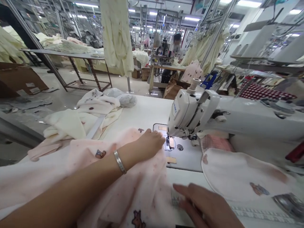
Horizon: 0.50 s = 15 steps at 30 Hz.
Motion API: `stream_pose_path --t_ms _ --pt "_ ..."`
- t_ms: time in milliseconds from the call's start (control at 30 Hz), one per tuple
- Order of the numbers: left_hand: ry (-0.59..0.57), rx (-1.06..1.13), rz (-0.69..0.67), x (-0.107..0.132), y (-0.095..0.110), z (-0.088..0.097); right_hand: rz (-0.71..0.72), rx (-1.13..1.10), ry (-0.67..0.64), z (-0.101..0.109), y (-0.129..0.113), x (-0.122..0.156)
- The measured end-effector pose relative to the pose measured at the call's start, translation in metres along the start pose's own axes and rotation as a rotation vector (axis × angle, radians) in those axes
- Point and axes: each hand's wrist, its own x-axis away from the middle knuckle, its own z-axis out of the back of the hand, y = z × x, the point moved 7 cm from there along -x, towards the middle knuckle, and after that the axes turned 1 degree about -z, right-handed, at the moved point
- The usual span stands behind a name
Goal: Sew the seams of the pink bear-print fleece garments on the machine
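Observation:
My left hand (149, 143) lies on a pink printed cloth (133, 186), fingers curled and pressed down at its edge just left of the needle plate (174, 144) of a white sewing machine (194, 114). A silver bangle sits on that wrist. My right hand (204, 205) rests low near the table's front, fingers stretched flat along the cloth's right edge, beside a small woven label. It holds nothing that I can see.
A white bib-shaped piece (239, 175) with a small print lies right of the needle. Cream and white garments (87, 117) are heaped at the table's far left. A person sits at another machine far back. Garments hang overhead.

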Motion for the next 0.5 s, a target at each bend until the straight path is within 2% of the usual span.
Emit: stream_pose_path --t_ms 133,233,300,400,500 --pt "0.011 0.015 0.050 -0.005 -0.011 0.009 0.092 0.253 -0.046 -0.015 -0.002 -0.046" --pt "0.081 -0.032 0.172 -0.001 -0.010 0.026 0.102 0.294 -0.081 -0.028 0.000 -0.056" --pt "0.100 -0.016 0.188 0.010 0.006 0.031 0.098 0.277 -0.069 -0.031 0.003 -0.052" --pt "0.055 0.066 0.122 0.032 0.038 0.018 0.115 0.232 -0.057 -0.031 0.009 -0.044" --pt "0.053 0.119 0.128 0.050 0.047 0.002 0.153 0.219 -0.031 -0.027 0.012 -0.041"
